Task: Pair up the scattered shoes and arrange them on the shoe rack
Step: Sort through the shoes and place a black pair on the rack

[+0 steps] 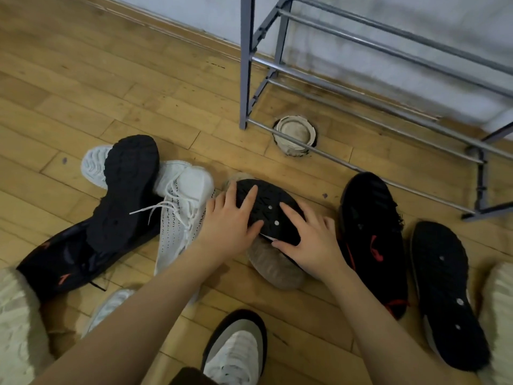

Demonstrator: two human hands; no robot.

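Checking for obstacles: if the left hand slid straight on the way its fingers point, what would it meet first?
Past the brown slipper, the left hand probably meets bare floor, then the shoe rack; depth is unclear.

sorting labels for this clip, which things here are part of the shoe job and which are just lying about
Part of the job:
- tan shoe, sole up, under both hands: left hand, right hand
- white knit sneaker
- black shoe with orange marks
- black shoe with red laces
- black-soled shoe, sole up
- shoe rack, no shoes on it

Just lying about:
- round floor fitting under the rack
- wooden floor
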